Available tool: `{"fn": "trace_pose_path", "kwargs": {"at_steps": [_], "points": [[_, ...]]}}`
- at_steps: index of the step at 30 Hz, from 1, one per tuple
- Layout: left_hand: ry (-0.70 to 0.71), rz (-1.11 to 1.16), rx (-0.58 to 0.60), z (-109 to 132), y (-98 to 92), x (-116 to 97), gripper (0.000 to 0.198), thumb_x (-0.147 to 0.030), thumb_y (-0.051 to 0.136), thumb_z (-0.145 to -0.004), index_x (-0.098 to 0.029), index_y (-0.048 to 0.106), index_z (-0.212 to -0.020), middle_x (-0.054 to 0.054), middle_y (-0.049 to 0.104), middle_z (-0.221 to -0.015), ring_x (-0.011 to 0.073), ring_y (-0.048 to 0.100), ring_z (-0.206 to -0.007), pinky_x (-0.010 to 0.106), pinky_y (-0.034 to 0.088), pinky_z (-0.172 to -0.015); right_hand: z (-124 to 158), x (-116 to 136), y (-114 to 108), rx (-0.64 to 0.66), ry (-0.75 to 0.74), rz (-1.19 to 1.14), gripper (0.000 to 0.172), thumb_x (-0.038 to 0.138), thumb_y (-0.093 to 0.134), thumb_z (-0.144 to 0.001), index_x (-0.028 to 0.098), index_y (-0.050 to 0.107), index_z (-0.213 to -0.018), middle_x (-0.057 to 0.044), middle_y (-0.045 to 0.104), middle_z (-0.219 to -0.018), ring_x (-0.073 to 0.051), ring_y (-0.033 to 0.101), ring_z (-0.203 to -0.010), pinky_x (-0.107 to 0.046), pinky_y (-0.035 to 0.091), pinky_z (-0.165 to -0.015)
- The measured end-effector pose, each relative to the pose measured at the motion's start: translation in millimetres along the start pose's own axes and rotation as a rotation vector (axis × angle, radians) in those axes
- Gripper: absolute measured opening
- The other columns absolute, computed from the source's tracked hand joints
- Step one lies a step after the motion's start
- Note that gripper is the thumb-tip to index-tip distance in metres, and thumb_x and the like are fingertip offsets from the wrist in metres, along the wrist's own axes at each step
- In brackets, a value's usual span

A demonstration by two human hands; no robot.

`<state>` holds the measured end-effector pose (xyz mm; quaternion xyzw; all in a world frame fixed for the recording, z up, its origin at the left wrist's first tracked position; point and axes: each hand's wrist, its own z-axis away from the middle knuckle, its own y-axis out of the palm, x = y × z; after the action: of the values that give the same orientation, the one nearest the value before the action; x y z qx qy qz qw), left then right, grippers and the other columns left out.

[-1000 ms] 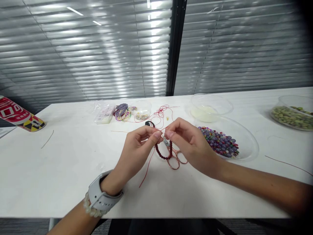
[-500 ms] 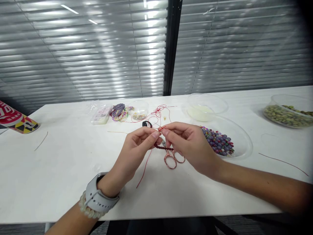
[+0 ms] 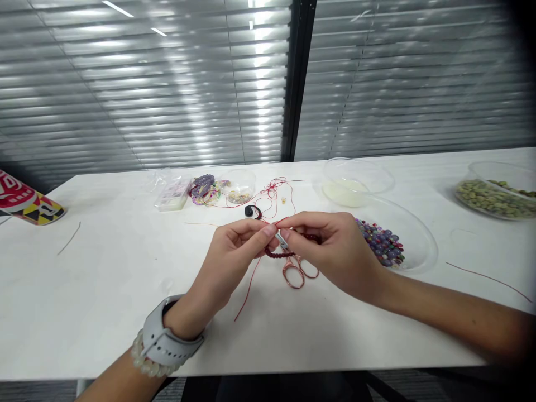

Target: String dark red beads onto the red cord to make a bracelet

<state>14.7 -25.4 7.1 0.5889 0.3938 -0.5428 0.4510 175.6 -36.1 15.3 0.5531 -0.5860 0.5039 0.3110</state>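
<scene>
Left hand point(image 3: 228, 259) and right hand point(image 3: 339, 254), grips pinched together on a red-corded dark bead strand point(image 3: 276, 253), above rose-gold scissors point(image 3: 293, 272) at lower centre of frame.

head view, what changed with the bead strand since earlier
The dark red bead strand swung up from a hanging loop and now runs rightward behind the fingers of the right hand. The left hand, rose-gold scissors and bowl of beads stayed about where they were.
</scene>
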Motion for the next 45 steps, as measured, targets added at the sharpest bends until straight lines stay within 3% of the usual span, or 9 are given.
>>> {"fn": "trace_pose_path", "kwargs": {"at_steps": [4, 8, 10, 16, 19, 27, 34, 39, 45], "points": [[-0.067, 0.021, 0.023, 0.3, -0.4, -2.3, 0.017, -0.030, 0.064, -0.081, -0.019, 0.066, -0.068, -0.002, 0.062, -0.066, 0.0100, 0.056, -0.068, 0.022, 0.047, -0.069, -1.0, 0.0, -1.8, 0.002, -0.141, 0.200, 0.014, 0.016, 0.059, -0.078, 0.020, 0.071, -0.073, 0.002, 0.063, -0.062, -0.009, 0.050, -0.051, -0.023, 0.038, -0.045], [-0.082, 0.046, 0.009, 1.6, -1.5, -2.4, 0.017, -0.030, 0.063, -0.082, -0.019, 0.063, -0.069, -0.003, 0.061, -0.068, 0.0099, 0.056, -0.070, 0.022, 0.047, -0.071, 2.2, -4.5, -0.4, 0.013, -0.070, 0.157, 0.006, 0.025, 0.060, -0.081, 0.020, 0.062, -0.083, 0.003, 0.056, -0.061, -0.008, 0.047, -0.047, -0.022, 0.036, -0.042], [-0.083, 0.053, -0.011, 1.8, -2.1, -2.2, 0.017, -0.030, 0.063, -0.082, -0.019, 0.062, -0.069, -0.003, 0.061, -0.068, 0.0100, 0.056, -0.070, 0.022, 0.046, -0.070, 4.1, -6.7, 1.0, -0.014, -0.072, 0.142, 0.014, 0.026, 0.061, -0.080, 0.022, 0.054, -0.091, 0.005, 0.054, -0.064, -0.006, 0.045, -0.045, -0.021, 0.035, -0.040], [-0.054, 0.018, -0.021, 1.7, -0.7, -3.3, 0.017, -0.030, 0.062, -0.082, -0.019, 0.061, -0.069, -0.004, 0.060, -0.067, 0.0099, 0.056, -0.071, 0.023, 0.046, -0.071, 3.2, -9.8, 1.0, -0.133, -0.506, 0.536, 0.013, 0.012, 0.055, -0.083, 0.021, 0.059, -0.090, 0.003, 0.056, -0.068, -0.006, 0.042, -0.049, -0.021, 0.035, -0.045], [-0.012, -0.024, -0.004, 2.3, -0.3, -3.2, 0.016, -0.029, 0.061, -0.084, -0.019, 0.061, -0.071, -0.004, 0.060, -0.068, 0.0100, 0.055, -0.071, 0.023, 0.047, -0.072, 1.1, -11.2, 0.9, -0.146, -0.587, 0.578, 0.017, 0.008, 0.055, -0.082, 0.016, 0.065, -0.093, 0.002, 0.056, -0.067, -0.007, 0.043, -0.051, -0.021, 0.035, -0.046], [0.082, -0.295, 0.095, -0.6, -6.1, 0.8, 0.016, -0.030, 0.057, -0.087, -0.019, 0.061, -0.075, -0.002, 0.058, -0.072, 0.0115, 0.056, -0.073, 0.024, 0.045, -0.072, -2.7, -4.2, -4.0, 0.016, -0.254, 0.497, 0.014, 0.006, 0.055, -0.076, 0.014, 0.066, -0.075, 0.003, 0.053, -0.060, -0.006, 0.044, -0.052, -0.019, 0.035, -0.047], [0.008, -0.237, 0.156, -1.9, -7.9, -2.3, 0.018, -0.028, 0.057, -0.085, -0.019, 0.059, -0.071, -0.003, 0.053, -0.067, 0.0100, 0.052, -0.070, 0.022, 0.045, -0.070, -5.3, 2.9, -12.0, 0.186, 0.065, 0.273, 0.013, 0.008, 0.054, -0.072, 0.017, 0.064, -0.070, 0.007, 0.045, -0.050, -0.004, 0.037, -0.046, -0.016, 0.029, -0.040], [-0.051, -0.182, 0.160, -0.8, -8.8, -5.5, 0.016, -0.026, 0.058, -0.084, -0.018, 0.059, -0.070, -0.004, 0.053, -0.064, 0.0087, 0.051, -0.067, 0.020, 0.046, -0.069, -6.8, 5.6, -12.4, 0.209, 0.149, 0.191, 0.012, 0.007, 0.055, -0.070, 0.016, 0.063, -0.067, 0.008, 0.038, -0.047, -0.004, 0.032, -0.042, -0.017, 0.024, -0.037], [-0.070, -0.117, 0.195, -1.1, -7.6, -7.5, 0.016, -0.025, 0.059, -0.084, -0.018, 0.061, -0.069, -0.004, 0.057, -0.067, 0.0078, 0.055, -0.067, 0.020, 0.048, -0.070, -6.9, 6.8, -12.8, 0.197, 0.090, 0.287, 0.010, 0.024, 0.069, -0.069, 0.017, 0.063, -0.066, 0.008, 0.034, -0.048, -0.005, 0.030, -0.045, -0.018, 0.023, -0.038]]}}
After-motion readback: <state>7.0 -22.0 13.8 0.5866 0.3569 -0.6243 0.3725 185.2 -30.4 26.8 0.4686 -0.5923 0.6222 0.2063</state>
